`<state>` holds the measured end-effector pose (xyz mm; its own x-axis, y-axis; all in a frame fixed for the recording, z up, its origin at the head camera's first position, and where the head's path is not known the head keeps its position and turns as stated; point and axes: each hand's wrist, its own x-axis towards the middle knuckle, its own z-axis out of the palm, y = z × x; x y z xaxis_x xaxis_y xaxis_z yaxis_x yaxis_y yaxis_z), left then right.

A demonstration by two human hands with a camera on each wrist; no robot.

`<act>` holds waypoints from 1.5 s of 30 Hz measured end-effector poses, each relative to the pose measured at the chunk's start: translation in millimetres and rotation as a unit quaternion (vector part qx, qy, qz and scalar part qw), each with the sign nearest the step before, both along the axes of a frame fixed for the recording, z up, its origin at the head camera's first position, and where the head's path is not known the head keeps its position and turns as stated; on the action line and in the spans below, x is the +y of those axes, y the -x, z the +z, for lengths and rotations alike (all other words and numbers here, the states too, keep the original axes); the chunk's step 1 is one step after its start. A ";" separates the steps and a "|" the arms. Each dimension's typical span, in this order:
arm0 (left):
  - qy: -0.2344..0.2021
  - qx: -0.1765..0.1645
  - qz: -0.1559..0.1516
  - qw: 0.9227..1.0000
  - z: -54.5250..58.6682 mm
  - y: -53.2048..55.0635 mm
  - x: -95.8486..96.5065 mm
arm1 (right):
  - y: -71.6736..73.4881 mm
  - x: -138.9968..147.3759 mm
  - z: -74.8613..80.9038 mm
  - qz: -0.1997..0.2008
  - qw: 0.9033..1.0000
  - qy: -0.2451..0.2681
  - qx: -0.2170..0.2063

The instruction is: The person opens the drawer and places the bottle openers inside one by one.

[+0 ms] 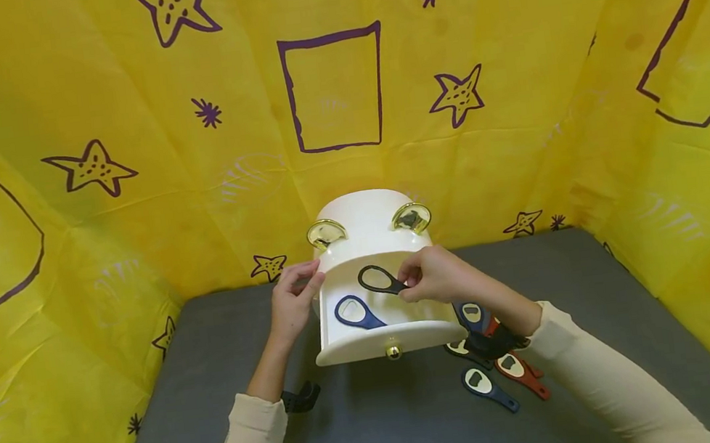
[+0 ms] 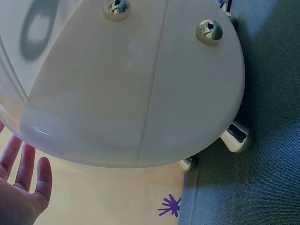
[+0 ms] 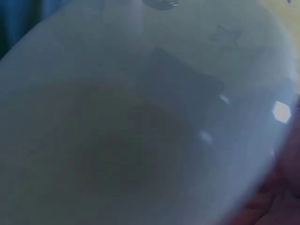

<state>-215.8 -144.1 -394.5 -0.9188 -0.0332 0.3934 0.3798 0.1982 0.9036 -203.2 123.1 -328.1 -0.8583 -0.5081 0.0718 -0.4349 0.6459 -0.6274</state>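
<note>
A white rounded cabinet point(image 1: 366, 231) stands with its drawer pulled out; the drawer front point(image 1: 356, 347) has a gold knob point(image 1: 394, 352). Inside the drawer lies a blue bottle opener point(image 1: 354, 312). My right hand point(image 1: 436, 274) pinches a black bottle opener point(image 1: 378, 279) by its handle, over the drawer. At the cabinet's left edge rests my left hand point(image 1: 292, 302), its fingers touching the side. The left wrist view shows this hand point(image 2: 21, 187) with fairly straight fingers beside the white body. In the right wrist view the drawer front point(image 3: 140, 117) hides most of the hand point(image 3: 281, 187).
Several bottle openers lie on the grey table point(image 1: 219, 412) right of the drawer, among them a blue one point(image 1: 489, 389) and a red one point(image 1: 522, 375). Two gold-rimmed round pieces point(image 1: 411, 218) stick out from the cabinet. A yellow patterned cloth point(image 1: 349, 171) surrounds the table.
</note>
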 end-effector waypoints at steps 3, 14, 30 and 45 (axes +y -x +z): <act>0.003 -0.001 0.001 1.000 0.0 -0.5 -0.3 | 3.1 -6.5 -6.4 0.000 1.000 -0.020 0.003; -0.003 0.001 0.001 1.000 -1.6 0.8 -0.4 | 9.7 -19.3 -22.3 -0.019 0.999 -0.034 0.031; 0.002 -0.002 0.001 1.000 -1.7 1.1 -1.0 | -3.0 55.8 -6.0 -0.069 0.994 0.078 -0.031; 0.005 0.015 0.004 1.000 2.7 -4.0 1.2 | -1.1 115.6 -72.2 -0.139 0.986 0.029 -0.084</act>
